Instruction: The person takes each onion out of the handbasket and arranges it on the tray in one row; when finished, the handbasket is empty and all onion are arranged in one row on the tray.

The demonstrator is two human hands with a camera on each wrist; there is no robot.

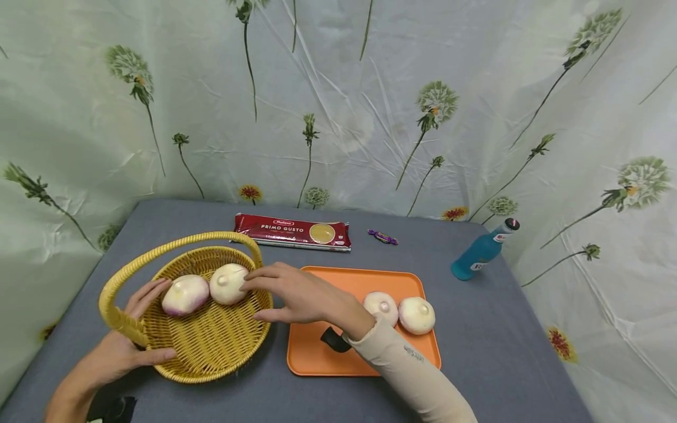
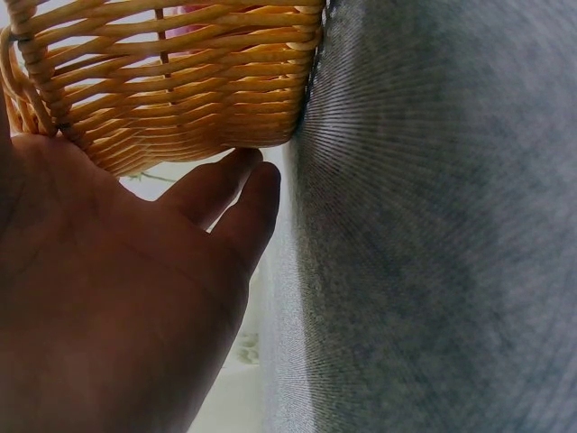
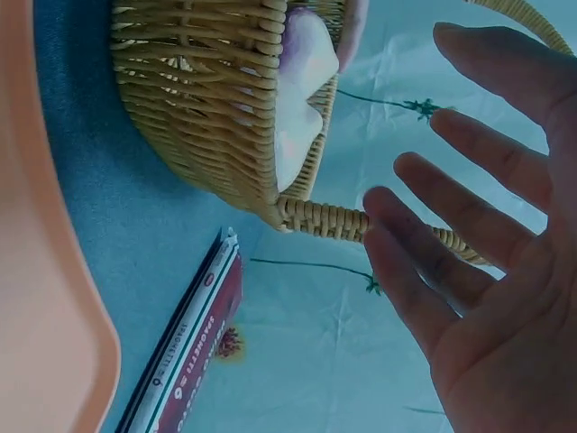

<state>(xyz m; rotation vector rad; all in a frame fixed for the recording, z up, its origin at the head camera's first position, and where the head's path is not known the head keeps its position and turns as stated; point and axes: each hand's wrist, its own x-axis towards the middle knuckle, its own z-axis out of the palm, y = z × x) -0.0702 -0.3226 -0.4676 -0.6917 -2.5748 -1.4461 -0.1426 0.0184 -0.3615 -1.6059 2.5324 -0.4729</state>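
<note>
A yellow wicker basket (image 1: 211,352) with a tall handle holds two white-and-purple turnips. The left turnip (image 1: 185,295) lies by the handle side, and the right turnip (image 1: 228,284) touches it. My left hand (image 1: 119,346) holds the basket's left side, thumb over the front rim and fingers along the wall by the handle's foot. In the left wrist view, two fingers (image 2: 248,212) lie beside the woven wall. My right hand (image 1: 296,294) hovers over the basket's right rim, fingers spread and holding nothing. Its fingertips overlap the right turnip in the head view.
An orange tray (image 1: 304,352) right of the basket bears two more turnips (image 1: 416,315), partly behind the right forearm. Behind stand a red spaghetti pack (image 1: 291,232) and a purple wrapped candy (image 1: 383,237). A blue bottle (image 1: 483,252) is at the right. A floral curtain (image 1: 349,88) backs the table.
</note>
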